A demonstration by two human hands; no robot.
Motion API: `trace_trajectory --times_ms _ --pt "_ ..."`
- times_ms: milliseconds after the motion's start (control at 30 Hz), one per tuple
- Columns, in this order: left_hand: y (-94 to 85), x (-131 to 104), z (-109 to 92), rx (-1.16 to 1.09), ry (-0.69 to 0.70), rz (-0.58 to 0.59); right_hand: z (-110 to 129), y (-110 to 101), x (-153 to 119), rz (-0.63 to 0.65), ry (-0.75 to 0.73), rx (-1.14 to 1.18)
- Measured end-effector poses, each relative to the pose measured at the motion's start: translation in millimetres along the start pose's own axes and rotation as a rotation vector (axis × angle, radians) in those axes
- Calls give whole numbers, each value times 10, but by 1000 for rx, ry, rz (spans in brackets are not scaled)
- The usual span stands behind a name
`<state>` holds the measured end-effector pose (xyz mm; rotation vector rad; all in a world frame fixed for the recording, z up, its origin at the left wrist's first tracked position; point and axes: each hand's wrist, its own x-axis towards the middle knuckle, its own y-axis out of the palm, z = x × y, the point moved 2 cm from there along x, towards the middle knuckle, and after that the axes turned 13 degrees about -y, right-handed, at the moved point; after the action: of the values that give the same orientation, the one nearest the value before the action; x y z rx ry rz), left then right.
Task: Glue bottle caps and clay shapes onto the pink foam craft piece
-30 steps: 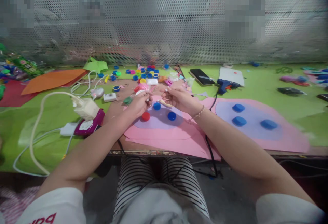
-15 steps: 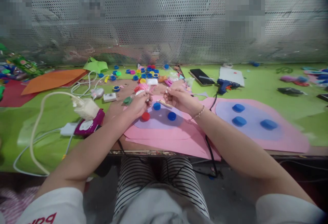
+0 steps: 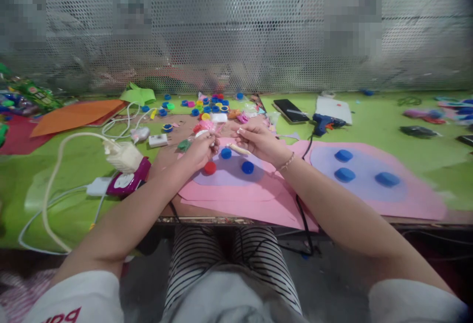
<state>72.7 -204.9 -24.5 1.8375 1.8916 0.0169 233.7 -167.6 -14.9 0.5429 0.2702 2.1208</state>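
My left hand (image 3: 203,151) is closed, its fingertips round a white, rounded thing mostly hidden by the fingers; it may be a tape roll. My right hand (image 3: 258,142) pinches a tiny whitish piece between thumb and forefinger. Just below those fingers shows a cream-coloured strip (image 3: 238,149), and whether the hand holds it is unclear. Both hands hover over a lilac paper shape (image 3: 229,177) on pink paper (image 3: 225,194). On the lilac paper are a red bottle cap (image 3: 210,168), a blue cap (image 3: 226,153) and another blue cap (image 3: 247,167).
To the right, pink-and-lilac paper (image 3: 414,205) bears blue caps. Behind it lie a blue glue gun (image 3: 325,123) with a black cord and a phone (image 3: 291,111). Loose caps (image 3: 207,109) scatter at the back. Left are a purple power strip (image 3: 129,177), cables and orange paper (image 3: 77,116).
My right hand's fingers have shifted slightly, and more of the cream strip shows below them. The left hand and the caps have stayed in place.
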Motion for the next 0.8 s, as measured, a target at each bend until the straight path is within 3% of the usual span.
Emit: trace_trajectory --times_ms 333,533,800 --pt "3 -6 -5 -1 -7 -4 -2 -64 42 -100 -66 -30" --pt "2 -4 -5 -6 -9 4 15 -61 34 -48 -84 13" --pt "5 -11 -5 -5 -3 -8 10 -54 26 -80 -84 -87"
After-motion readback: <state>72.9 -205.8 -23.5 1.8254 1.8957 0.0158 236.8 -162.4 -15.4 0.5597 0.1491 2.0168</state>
